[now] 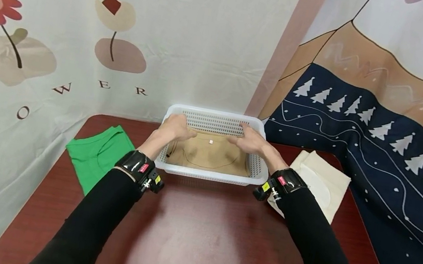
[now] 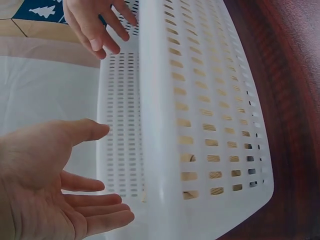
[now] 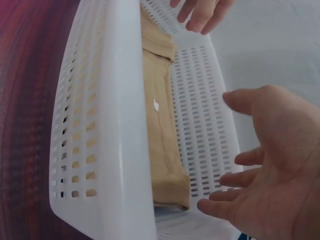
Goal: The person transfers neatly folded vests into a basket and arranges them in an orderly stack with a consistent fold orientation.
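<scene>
A white perforated plastic basket (image 1: pixel 210 175) stands at the far edge of the table. Inside it lies a folded tan garment (image 1: pixel 209 154) with a small white tag, also visible in the right wrist view as a tan garment (image 3: pixel 159 130) along the basket's inside. My left hand (image 1: pixel 177 128) hovers over the basket's left part, fingers extended and palm turned inward. Over the right part, my right hand (image 1: pixel 249 140) mirrors it, fingers straight and spread. Both wrist views show bare palms holding nothing, fingertips near the basket's far wall.
To the left lies a folded green shirt (image 1: pixel 101 151). A folded cream cloth item (image 1: pixel 322 183) sits at the right, partly behind my right wrist. The reddish-brown table (image 1: pixel 202 238) spreads in front, and a printed curtain (image 1: pixel 209 47) hangs right behind the basket.
</scene>
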Demonstrator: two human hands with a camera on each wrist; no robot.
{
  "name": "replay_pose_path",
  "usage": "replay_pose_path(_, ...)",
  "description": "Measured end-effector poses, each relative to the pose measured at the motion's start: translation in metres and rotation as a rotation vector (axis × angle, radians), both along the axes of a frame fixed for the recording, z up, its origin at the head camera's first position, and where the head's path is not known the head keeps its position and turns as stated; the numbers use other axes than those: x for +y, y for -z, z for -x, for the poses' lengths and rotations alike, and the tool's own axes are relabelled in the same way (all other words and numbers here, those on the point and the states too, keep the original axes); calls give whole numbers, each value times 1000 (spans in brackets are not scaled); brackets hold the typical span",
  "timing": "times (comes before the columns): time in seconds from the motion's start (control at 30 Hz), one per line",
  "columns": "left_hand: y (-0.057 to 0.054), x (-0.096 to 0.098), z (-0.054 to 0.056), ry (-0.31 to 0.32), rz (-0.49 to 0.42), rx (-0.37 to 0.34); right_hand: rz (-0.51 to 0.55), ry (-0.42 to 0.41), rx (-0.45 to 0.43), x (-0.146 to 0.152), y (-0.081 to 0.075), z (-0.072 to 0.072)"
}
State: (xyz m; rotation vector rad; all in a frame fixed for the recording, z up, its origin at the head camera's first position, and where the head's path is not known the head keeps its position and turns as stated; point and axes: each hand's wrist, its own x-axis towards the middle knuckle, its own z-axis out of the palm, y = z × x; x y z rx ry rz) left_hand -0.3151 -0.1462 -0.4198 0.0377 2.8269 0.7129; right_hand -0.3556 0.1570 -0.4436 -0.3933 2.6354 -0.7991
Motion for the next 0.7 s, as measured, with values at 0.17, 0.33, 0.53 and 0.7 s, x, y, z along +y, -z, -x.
replay_pose_path(0.17, -12, 1, -6, -3, 9, 53, 50, -10, 12, -9, -33, -30)
replay_pose_path(0.33, -25, 3, -18, 11, -12, 54, 68, -13, 23, -9, -38, -33)
replay_pose_path(0.53, -29, 3, -27, 47, -42, 88, 67, -35, 96, -9, -34, -32)
replay_pose_path(0.7, -24, 4, -29, 93, -25, 126, 58, -59, 187, -8, -31, -35)
